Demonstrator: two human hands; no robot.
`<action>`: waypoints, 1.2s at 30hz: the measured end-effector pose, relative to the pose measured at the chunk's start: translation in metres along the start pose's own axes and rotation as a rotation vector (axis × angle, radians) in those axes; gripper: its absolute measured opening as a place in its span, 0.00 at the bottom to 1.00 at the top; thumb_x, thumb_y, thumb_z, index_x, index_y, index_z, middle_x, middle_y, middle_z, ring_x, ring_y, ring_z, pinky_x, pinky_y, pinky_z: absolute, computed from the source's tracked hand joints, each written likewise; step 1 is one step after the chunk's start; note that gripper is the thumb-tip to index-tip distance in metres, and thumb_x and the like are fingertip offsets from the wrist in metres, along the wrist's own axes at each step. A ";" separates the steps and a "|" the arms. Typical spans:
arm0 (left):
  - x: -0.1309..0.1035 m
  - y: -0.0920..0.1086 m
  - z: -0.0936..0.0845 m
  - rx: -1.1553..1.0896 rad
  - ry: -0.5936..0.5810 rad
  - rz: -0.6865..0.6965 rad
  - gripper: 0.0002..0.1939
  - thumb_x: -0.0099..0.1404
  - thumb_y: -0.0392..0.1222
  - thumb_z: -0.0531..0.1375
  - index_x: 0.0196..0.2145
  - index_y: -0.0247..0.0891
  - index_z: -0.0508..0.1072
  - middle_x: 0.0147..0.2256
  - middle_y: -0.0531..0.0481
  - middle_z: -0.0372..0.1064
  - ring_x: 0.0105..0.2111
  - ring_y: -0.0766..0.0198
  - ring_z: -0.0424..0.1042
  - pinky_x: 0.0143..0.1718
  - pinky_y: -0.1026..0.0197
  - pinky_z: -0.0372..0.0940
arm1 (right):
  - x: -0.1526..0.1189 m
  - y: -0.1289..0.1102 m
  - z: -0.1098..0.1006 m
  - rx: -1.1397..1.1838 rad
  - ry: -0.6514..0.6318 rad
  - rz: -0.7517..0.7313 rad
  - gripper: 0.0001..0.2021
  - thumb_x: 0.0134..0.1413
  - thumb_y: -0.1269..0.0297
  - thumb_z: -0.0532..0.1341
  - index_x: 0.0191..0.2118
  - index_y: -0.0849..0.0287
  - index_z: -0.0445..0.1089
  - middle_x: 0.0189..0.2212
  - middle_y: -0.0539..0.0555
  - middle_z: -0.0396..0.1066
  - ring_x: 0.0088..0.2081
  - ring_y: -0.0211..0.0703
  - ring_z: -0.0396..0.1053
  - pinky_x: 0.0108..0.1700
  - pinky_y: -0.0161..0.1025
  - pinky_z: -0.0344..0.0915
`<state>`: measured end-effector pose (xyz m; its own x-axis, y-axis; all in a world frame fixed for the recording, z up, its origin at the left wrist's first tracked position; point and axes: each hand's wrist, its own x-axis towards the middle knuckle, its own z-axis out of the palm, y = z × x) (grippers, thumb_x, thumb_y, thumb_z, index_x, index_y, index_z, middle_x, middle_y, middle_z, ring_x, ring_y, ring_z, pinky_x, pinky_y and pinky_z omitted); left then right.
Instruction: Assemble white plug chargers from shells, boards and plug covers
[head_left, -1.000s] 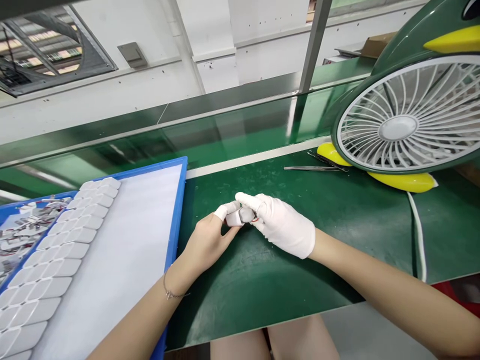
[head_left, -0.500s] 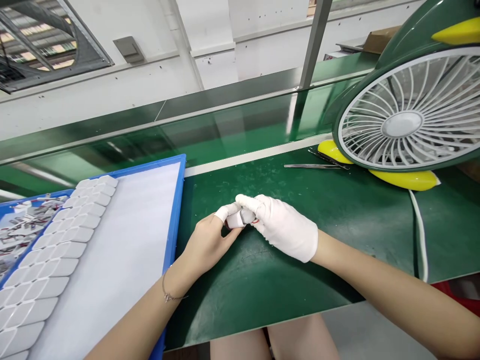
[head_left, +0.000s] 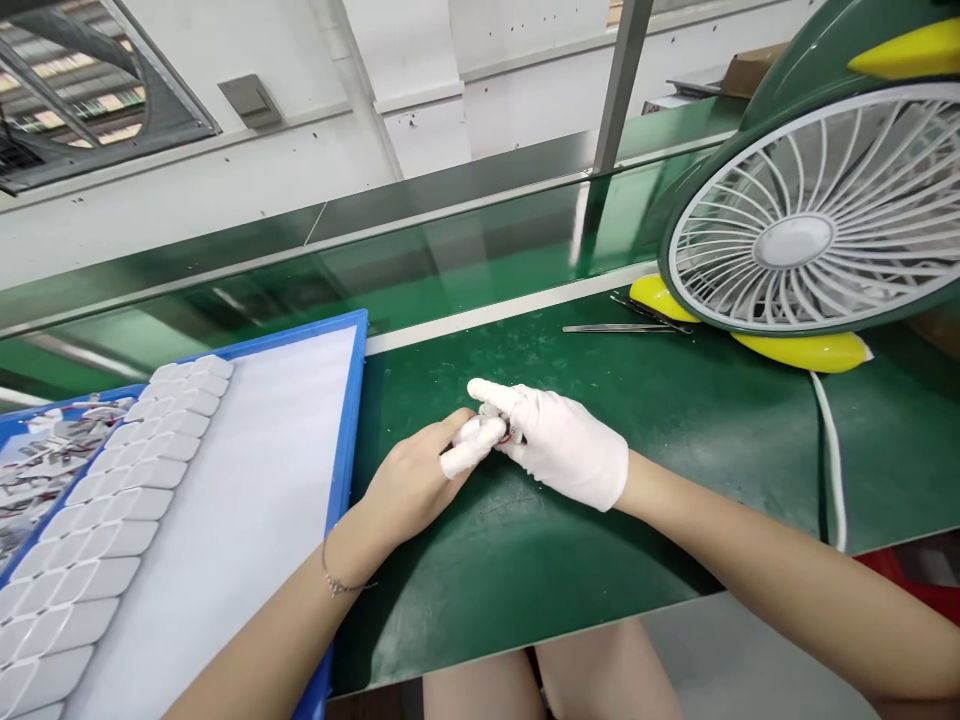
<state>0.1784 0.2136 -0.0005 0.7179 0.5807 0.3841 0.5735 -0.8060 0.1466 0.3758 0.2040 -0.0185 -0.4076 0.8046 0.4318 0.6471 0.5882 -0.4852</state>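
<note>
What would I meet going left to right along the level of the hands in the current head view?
Wired parts, white pieces, white sheet, blue tray rim, left hand, gloved right hand, white cable.

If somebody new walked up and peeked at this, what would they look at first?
Probably the big green fan with yellow parts, filling the upper right. Next might be the neat rows of white blocks in the blue tray on the left. Then, in the middle, the bare-palmed left hand and white-gloved right hand meet around a small piece, mostly hidden.
</note>
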 end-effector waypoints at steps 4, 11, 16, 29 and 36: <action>0.003 -0.004 -0.003 -0.123 0.135 0.033 0.14 0.63 0.34 0.59 0.47 0.41 0.70 0.41 0.48 0.75 0.33 0.65 0.74 0.34 0.64 0.69 | 0.006 0.006 -0.006 0.127 0.223 -0.125 0.36 0.53 0.76 0.60 0.65 0.55 0.45 0.55 0.60 0.61 0.56 0.49 0.61 0.54 0.48 0.64; 0.009 0.022 -0.021 -0.578 0.450 -0.494 0.11 0.56 0.40 0.65 0.36 0.37 0.71 0.28 0.52 0.75 0.23 0.68 0.70 0.24 0.66 0.65 | 0.007 -0.006 -0.002 0.327 0.392 -0.216 0.35 0.47 0.67 0.69 0.59 0.56 0.54 0.56 0.61 0.61 0.58 0.53 0.60 0.57 0.54 0.63; 0.010 0.043 -0.029 -0.918 0.353 -0.680 0.12 0.57 0.44 0.65 0.36 0.39 0.68 0.28 0.51 0.73 0.30 0.62 0.73 0.33 0.60 0.68 | 0.004 -0.034 0.005 0.491 0.549 -0.161 0.23 0.51 0.71 0.67 0.52 0.56 0.61 0.48 0.57 0.69 0.51 0.47 0.68 0.54 0.48 0.67; 0.006 0.033 -0.029 -0.904 0.140 -0.497 0.07 0.61 0.38 0.61 0.30 0.39 0.64 0.29 0.54 0.67 0.31 0.68 0.69 0.32 0.66 0.65 | 0.006 -0.021 -0.007 0.381 0.421 -0.327 0.12 0.57 0.66 0.64 0.47 0.54 0.67 0.39 0.52 0.74 0.43 0.43 0.72 0.46 0.43 0.69; 0.005 0.030 -0.025 -0.715 0.173 -0.438 0.08 0.60 0.40 0.62 0.33 0.39 0.64 0.31 0.51 0.71 0.35 0.62 0.73 0.35 0.61 0.68 | 0.005 -0.019 -0.004 0.230 0.414 -0.321 0.13 0.54 0.68 0.64 0.45 0.52 0.65 0.38 0.50 0.74 0.39 0.43 0.72 0.43 0.44 0.68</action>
<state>0.1892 0.1899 0.0284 0.3862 0.8776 0.2839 0.3563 -0.4258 0.8317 0.3639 0.1963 -0.0044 -0.2447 0.5106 0.8243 0.3564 0.8380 -0.4133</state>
